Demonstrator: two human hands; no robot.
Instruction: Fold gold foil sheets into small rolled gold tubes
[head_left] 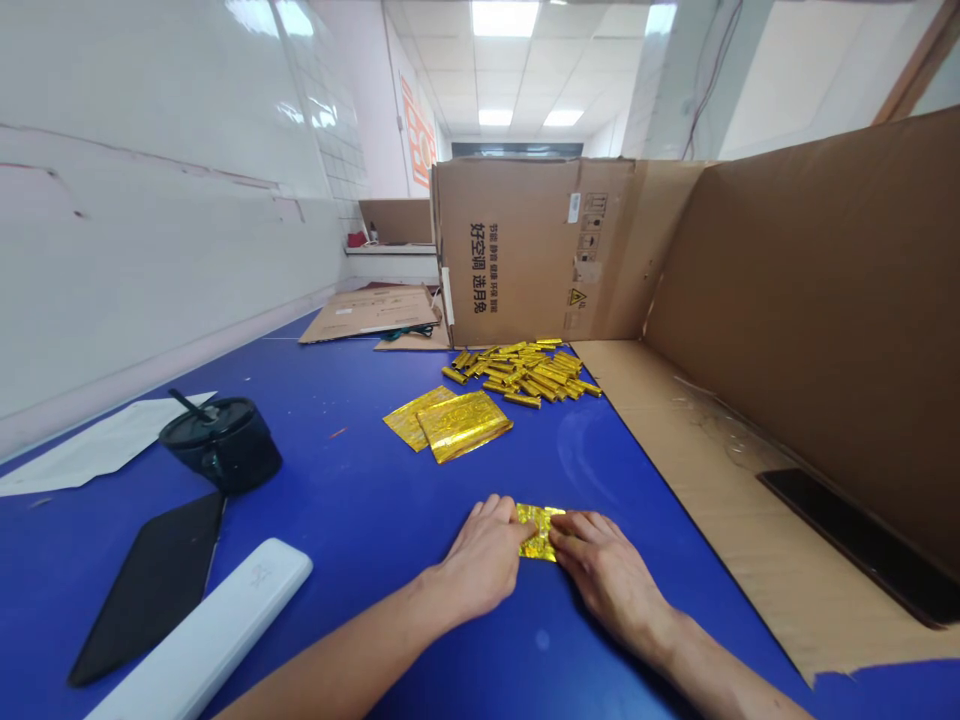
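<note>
A small piece of shiny gold foil point(537, 536) lies on the blue table between my hands. My left hand point(487, 550) is at its left edge, fingers bent and pressed together, with one fingertip reaching onto the foil. On the opposite edge, my right hand point(600, 560) presses down with closed fingers; its thumb is mostly hidden. Farther up the table, two stacks of flat gold foil sheets point(466, 425) overlap. Behind them is a loose pile of gold foil rolls point(532, 375), several of them lying across one another.
At left are a dark lidded mug point(225, 450), white paper point(97, 445), a flat black object point(154, 580) and a long white case point(217, 625). A tall cardboard box point(540, 270) borders the back and right. Inside it lies a dark flat device point(862, 540).
</note>
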